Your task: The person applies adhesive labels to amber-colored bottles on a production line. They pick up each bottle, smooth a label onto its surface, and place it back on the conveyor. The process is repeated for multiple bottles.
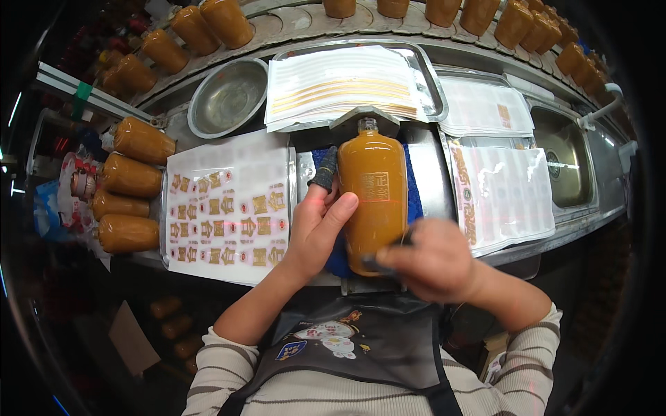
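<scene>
An amber-brown bottle with a clear glass neck lies on a blue cloth, its neck against a dark notched metal rest. A gold decal with a square emblem shows on its upper front. My left hand grips the bottle's left side, thumb over the front; a dark cover wraps its index finger. My right hand is closed and smeared by motion at the bottle's lower right. Something dark shows at its fingertips against the glass; whether it is a finger cover or a small tool, I cannot tell.
To the left lie a sheet of gold and red decals and several brown bottles. Farther back are a metal bowl and a tray of gold-striped sheets. More sheets and a sink are right. Bottles line a curved conveyor.
</scene>
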### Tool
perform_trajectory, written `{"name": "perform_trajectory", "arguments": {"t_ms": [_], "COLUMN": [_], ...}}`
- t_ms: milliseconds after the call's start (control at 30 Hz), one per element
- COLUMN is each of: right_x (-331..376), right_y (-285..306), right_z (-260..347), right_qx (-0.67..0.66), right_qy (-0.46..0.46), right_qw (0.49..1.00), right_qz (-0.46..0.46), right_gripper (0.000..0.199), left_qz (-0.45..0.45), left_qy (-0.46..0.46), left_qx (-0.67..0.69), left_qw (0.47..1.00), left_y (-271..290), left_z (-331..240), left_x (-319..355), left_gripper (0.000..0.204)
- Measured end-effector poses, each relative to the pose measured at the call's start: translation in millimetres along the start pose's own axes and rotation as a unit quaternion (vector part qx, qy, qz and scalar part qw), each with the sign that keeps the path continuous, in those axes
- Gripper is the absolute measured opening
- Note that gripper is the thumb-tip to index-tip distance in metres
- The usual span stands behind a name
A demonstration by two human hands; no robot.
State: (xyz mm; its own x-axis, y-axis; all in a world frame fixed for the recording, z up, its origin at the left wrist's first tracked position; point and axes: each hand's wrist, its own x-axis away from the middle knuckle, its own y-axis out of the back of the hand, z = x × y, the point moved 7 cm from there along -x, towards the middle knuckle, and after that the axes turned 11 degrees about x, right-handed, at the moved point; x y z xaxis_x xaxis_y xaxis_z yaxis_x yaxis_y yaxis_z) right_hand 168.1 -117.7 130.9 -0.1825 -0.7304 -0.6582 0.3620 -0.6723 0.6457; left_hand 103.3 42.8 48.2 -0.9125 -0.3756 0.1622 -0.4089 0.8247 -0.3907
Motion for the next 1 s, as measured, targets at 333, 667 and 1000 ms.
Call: {"name": "perform_trajectory", "arguments": {"t_ms": [333,667,1000], "right_x": [-26.1,-15.2,7.3], "right_y": [-21.1,-0.3,5.9], "right_z": [-3.9,-65.5,5.9], "right_qx": [-0.010,-0.042,-0.055], "right_qy": [-0.125,-0.279,-0.111], "right_qw": [0.992,0.956,0.992], "right_qz": [-0.019,-0.082,0.027], "right_gripper": [0.023,0.017,0.027], "left_qz": [-0.109,-0.132,-0.055], "left_qy": [0.006,-0.145,-0.215], "left_qx": [-0.083,-0.114,-0.264], "left_qw": [0.991,0.974,0.939], "left_y": [13.9,24.5,-4.0], "left_z": [1.3,-41.1,-73.9], "left_x": [-14.1,-2.8,-48.9], "left_gripper": [0.031,0.031,0.030]}}
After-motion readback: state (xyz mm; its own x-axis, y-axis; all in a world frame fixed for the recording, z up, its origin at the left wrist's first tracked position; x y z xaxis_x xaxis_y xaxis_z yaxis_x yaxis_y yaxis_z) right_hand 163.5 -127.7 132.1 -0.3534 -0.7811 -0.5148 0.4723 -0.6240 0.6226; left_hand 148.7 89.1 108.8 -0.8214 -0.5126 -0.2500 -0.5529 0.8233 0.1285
